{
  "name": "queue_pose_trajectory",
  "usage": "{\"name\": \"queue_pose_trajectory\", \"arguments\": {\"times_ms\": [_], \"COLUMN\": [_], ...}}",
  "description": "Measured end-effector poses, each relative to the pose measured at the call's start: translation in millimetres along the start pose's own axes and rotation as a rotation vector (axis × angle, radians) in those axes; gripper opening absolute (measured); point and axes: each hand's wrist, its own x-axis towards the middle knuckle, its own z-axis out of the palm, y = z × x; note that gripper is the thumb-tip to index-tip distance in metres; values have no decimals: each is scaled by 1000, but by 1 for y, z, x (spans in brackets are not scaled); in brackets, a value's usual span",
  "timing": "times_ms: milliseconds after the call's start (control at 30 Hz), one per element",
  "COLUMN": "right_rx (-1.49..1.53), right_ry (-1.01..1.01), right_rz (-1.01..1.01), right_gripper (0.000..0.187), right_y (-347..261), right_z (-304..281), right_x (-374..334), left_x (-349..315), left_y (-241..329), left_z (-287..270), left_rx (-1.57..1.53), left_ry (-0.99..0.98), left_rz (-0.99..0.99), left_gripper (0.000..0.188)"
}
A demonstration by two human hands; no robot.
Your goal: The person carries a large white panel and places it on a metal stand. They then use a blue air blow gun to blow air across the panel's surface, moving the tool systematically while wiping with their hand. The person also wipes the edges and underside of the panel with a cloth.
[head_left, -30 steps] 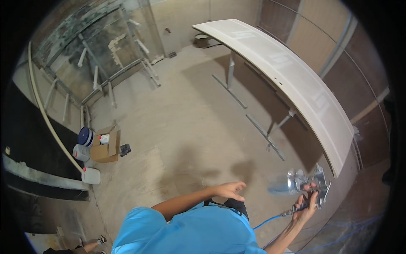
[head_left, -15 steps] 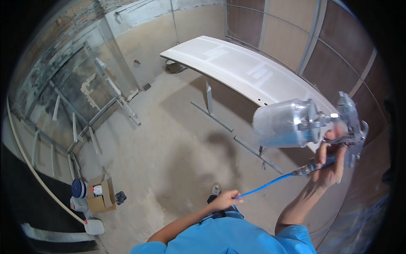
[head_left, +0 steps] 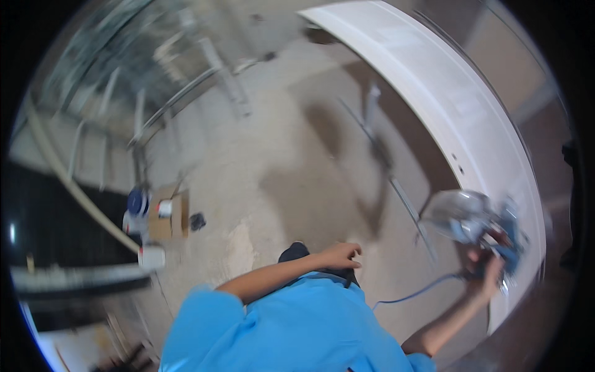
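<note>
The right hand (head_left: 489,273), at the near right, is wrapped around a silver metal spray gun (head_left: 509,230) with a large rounded silver cup (head_left: 457,214) on its left side; motion blur hides the exact placing of the fingers. A thin blue flexible hose (head_left: 416,294) runs from the gun's handle leftward to the person's waist. The left hand (head_left: 342,255) is near the middle, in front of the waist, its fingers loosely curled and nothing visible in its grasp.

A long white curved panel (head_left: 427,80) stretches along the right side from far to near, raised above the pale grey floor (head_left: 248,167) on grey metal stands (head_left: 372,105). The spray gun overlaps the panel's near part in view; whether they touch, I cannot tell. Two small dark holes show at the panel's left edge, just beyond the cup.

On the left, an open brown cardboard box (head_left: 160,228) stands between a dark blue round lid (head_left: 137,201) and a small dark crumpled bundle (head_left: 198,221). Just nearer is a white plastic jug (head_left: 152,257).
</note>
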Motion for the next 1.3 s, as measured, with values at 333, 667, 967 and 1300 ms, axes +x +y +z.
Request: {"name": "queue_pose_trajectory", "arguments": {"times_ms": [333,667,967,1300], "right_rx": [-11,-893,-1061,-1026], "right_ry": [417,908,1447,1278], "right_rz": [319,333,829,1200], "right_gripper": [26,28,26,19], "right_y": [21,48,167,425], "right_z": [35,60,17,-221], "right_x": [-237,-274,-317,-457], "left_x": [-136,19,193,170], "left_y": [-73,-280,-340,-248], "left_z": [79,-156,-271,-79], "left_rx": [-444,195,-151,64], "left_ry": [-90,-579,-96,-229], "left_rz": [-197,-609,-836,-894], "left_gripper": [36,35,39,39]}}
